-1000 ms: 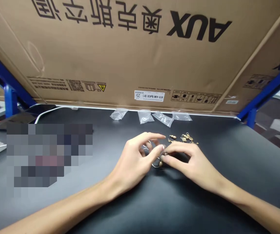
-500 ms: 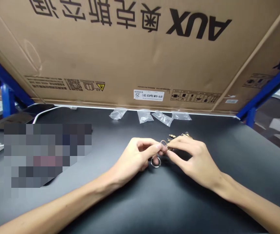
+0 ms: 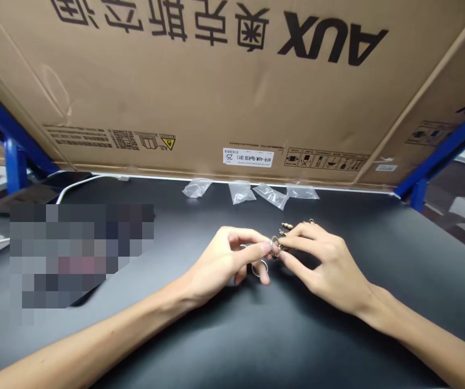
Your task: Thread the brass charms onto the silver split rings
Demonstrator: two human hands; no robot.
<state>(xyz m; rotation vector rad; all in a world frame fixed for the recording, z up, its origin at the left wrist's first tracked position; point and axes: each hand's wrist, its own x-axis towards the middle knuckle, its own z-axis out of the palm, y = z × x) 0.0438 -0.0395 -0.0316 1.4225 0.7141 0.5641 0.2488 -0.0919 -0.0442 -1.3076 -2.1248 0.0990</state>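
My left hand (image 3: 228, 256) pinches a small brass-coloured key ring (image 3: 274, 247) between thumb and index finger. A larger silver ring (image 3: 266, 266) hangs around a lower finger of that hand. From the other side, the thumb and fingertips of my right hand (image 3: 330, 265) close on the same key ring and a small brass-coloured piece at its edge, mostly hidden by the fingers. Just beyond my right fingers lie a brass gourd-shaped charm (image 3: 286, 226) and other small brass pieces (image 3: 312, 221), partly covered by the hand.
Several clear plastic bags (image 3: 271, 195) lie along the back of the black table (image 3: 232, 346). Behind them stands a large cardboard box (image 3: 216, 97), between blue metal posts (image 3: 13, 165). A white cable (image 3: 78, 183) runs at the back left. A blurred-out area covers the left side.
The key ring has turned and now appears narrower, seen more edge-on. A lower left finger has stretched down and the silver ring has shifted on it. My right hand has barely moved.
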